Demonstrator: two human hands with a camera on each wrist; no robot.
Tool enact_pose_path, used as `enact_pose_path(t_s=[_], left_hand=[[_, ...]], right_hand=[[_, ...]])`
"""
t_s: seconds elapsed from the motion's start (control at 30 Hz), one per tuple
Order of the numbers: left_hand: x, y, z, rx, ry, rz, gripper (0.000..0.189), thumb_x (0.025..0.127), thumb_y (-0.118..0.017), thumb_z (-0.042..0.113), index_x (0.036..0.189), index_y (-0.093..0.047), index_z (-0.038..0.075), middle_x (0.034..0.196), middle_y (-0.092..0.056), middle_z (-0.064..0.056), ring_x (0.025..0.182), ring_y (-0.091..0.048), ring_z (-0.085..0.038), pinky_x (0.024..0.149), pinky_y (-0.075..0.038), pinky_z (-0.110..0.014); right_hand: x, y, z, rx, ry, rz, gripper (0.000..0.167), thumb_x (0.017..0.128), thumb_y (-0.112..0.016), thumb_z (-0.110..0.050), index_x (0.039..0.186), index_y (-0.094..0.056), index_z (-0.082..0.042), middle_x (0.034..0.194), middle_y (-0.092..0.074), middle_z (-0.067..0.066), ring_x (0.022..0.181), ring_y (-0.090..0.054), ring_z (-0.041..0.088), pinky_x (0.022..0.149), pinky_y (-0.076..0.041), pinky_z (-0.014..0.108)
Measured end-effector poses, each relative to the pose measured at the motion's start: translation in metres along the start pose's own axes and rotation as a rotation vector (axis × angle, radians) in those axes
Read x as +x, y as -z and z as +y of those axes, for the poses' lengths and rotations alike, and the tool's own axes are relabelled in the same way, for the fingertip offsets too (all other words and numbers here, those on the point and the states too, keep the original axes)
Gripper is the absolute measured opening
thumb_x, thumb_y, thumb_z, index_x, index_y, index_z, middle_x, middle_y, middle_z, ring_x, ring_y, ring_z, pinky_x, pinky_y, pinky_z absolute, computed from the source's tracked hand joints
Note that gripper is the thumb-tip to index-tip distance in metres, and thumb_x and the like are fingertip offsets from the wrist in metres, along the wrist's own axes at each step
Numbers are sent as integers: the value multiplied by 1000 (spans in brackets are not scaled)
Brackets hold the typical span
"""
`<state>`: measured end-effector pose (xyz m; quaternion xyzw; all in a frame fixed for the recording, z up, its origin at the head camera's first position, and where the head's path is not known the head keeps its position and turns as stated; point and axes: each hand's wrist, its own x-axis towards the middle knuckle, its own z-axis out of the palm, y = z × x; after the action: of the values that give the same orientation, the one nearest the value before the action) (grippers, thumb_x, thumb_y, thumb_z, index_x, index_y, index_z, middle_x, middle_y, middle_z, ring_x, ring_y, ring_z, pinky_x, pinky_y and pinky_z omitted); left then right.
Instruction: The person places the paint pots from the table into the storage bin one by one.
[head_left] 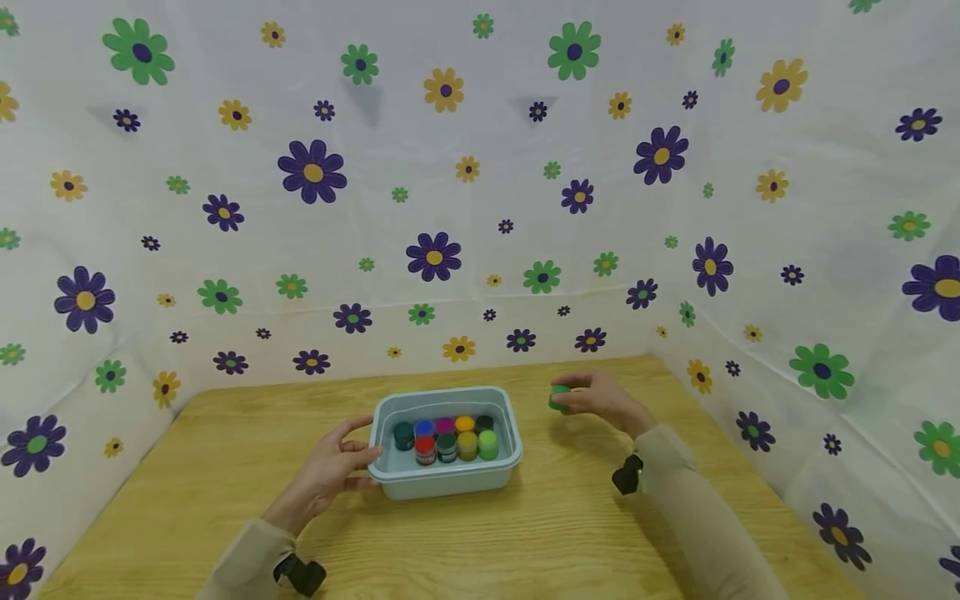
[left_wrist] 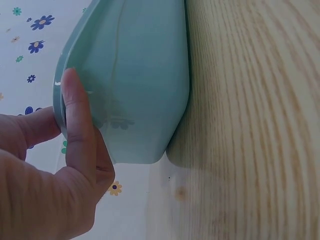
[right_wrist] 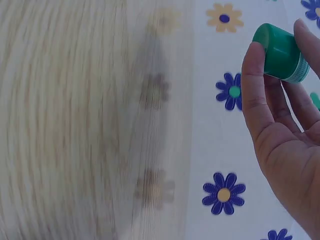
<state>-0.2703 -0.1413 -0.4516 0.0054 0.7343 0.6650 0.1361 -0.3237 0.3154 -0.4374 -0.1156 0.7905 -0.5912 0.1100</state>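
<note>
A light blue plastic tub stands on the wooden table, with several small paint jars grouped inside it, their lids red, blue, purple, orange, black and greens. My left hand grips the tub's left end; in the left wrist view the thumb and fingers pinch its rim from both sides. To the right of the tub, my right hand holds a green paint jar above the table. The right wrist view shows this jar tilted between the thumb and fingertips.
The wooden table reaches back to a white sheet printed with purple, green and yellow flowers, which also hangs along the left and right sides. A black wrist strap with a camera sits on each forearm.
</note>
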Motion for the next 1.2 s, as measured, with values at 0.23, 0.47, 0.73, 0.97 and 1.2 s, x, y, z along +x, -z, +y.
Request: enact_pose_path(t_s=[0.23,0.47,0.73,0.97,1.2], left_hand=[[0,0,2,-15,-13,-18,66,92,-68,12,149,-35,16,111,-59,-21,92,-67,-27,70,-62,-39],[2,-3,3,-33,-16,-44,66,93,-67,10,150,-34,16,107,-57,-18,87,-66,-25,69,-62,-40],[1,-2,5,-46,-18,-44,65,94,-65,7,150,-33,16,107,-57,-19,82,-66,-24,65,-62,-36],[1,-1,1,-52,-15,-29,65,93,-66,7,149,-34,16,105,-57,-17,84,-65,-25,66,-62,-37],[1,2,-1,-59,-31,-30,65,93,-65,4,149,-35,15,106,-57,-18,83,-65,-25,64,-62,-36]], right_hand=[[2,-24,-12,68,21,16,52,91,-71,-19,132,-52,7,115,-64,10,96,-68,17,91,-57,34],[1,-62,-33,110,79,43,46,89,-74,-22,126,-61,0,113,-67,9,97,-66,17,95,-55,42],[10,-121,-61,-14,81,-45,42,87,-76,-25,124,-66,-9,116,-67,10,97,-63,21,94,-52,53],[30,-163,-61,-117,93,-123,40,84,-78,-25,119,-69,-8,118,-69,4,98,-63,16,87,-56,35],[40,-195,-65,-209,117,-160,38,86,-77,-21,121,-69,-8,120,-68,5,104,-64,18,88,-55,34]])
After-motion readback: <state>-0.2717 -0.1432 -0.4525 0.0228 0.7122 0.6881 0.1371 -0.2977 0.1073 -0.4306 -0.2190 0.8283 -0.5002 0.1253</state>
